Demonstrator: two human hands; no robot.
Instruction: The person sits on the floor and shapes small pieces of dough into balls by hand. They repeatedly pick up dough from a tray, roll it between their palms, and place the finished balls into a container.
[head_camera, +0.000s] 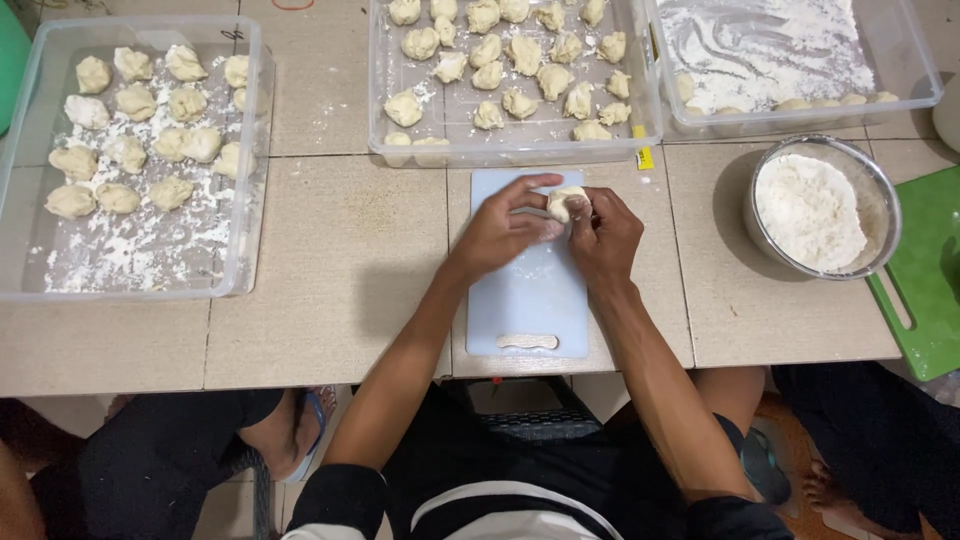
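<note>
A beige tiled table (330, 250) carries three clear plastic tubs: the left tub (250, 150) and the middle tub (375, 110) hold floured, lumpy dough pieces, the right tub (900, 60) mostly loose flour. A round steel bowl of flour (815, 210) sits beside a green cutting board (930, 290). Over a pale blue plastic board (525, 290), the left hand (500, 225) and right hand (605, 235) pinch one small soft dough ball (565, 203) between their fingertips, just off the board
</note>
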